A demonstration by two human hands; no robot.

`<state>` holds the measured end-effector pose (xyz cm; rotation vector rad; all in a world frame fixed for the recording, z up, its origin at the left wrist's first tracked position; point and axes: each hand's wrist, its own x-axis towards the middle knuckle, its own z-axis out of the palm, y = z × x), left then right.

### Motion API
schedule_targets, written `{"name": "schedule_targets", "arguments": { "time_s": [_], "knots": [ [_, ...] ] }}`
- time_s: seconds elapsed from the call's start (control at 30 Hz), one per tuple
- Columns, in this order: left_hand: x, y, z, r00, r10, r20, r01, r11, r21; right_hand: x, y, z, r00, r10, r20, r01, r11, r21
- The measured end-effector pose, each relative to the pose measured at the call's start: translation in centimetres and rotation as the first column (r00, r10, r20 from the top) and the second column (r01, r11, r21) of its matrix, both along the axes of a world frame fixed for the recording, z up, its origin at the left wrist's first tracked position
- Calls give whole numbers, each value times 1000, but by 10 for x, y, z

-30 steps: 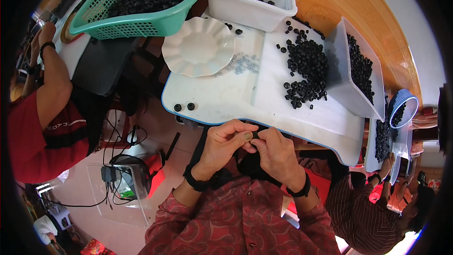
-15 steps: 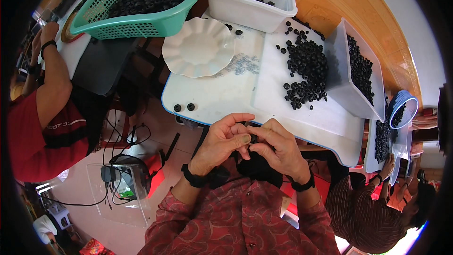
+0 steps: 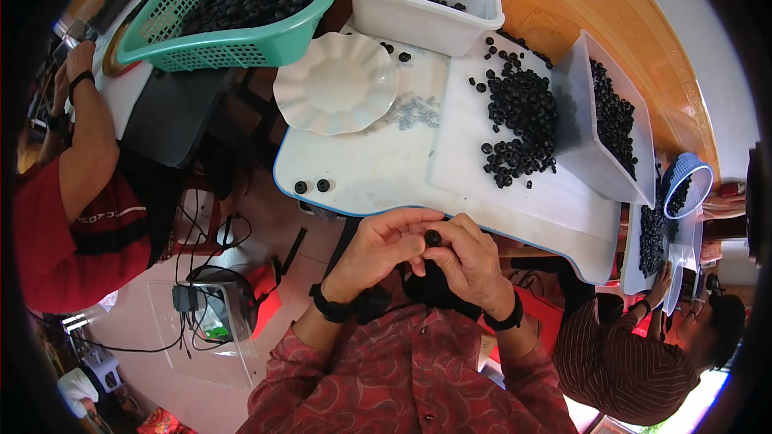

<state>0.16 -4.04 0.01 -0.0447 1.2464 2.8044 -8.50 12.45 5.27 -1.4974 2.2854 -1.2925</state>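
My right hand (image 3: 470, 261) pinches a small round black part (image 3: 433, 238) with a dark hole in its face, between thumb and forefinger. My left hand (image 3: 384, 247) is closed right beside it, thumb against the bent fingers and forefinger stretched above; what it pinches, if anything, is hidden. Both hands are just off the near edge of the white table (image 3: 362, 169). Two similar black parts (image 3: 312, 186) stand at the table's left corner. On the right half lies a loose pile of small black parts (image 3: 521, 108).
A scalloped white plate (image 3: 335, 84) lies at the table's back left. Behind are a green basket (image 3: 281, 50) full of black parts and a white tub (image 3: 410, 20). A translucent bin (image 3: 583, 124) lies tipped on the right. People work at both sides; cables (image 3: 189, 297) hang at lower left.
Both hands have dropped slightly toward me. The black part now shows its round face between the fingers, where it was mostly covered before. The left thumb has drawn back from it.
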Motion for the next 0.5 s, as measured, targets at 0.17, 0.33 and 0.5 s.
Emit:
{"name": "schedule_targets", "arguments": {
  "time_s": [0.17,0.33,0.5],
  "knots": [
    [0,8,-4,961,113,-254,-156,975,-157,9,-1,-13,999,-40,-24,39,998,-56],
    [2,10,0,960,121,-252,-177,961,-211,17,-2,-13,996,-90,-14,88,992,-94],
    [5,9,8,966,136,-218,-184,959,-215,22,-4,-11,992,-125,-14,123,984,-126]
  ]
}}
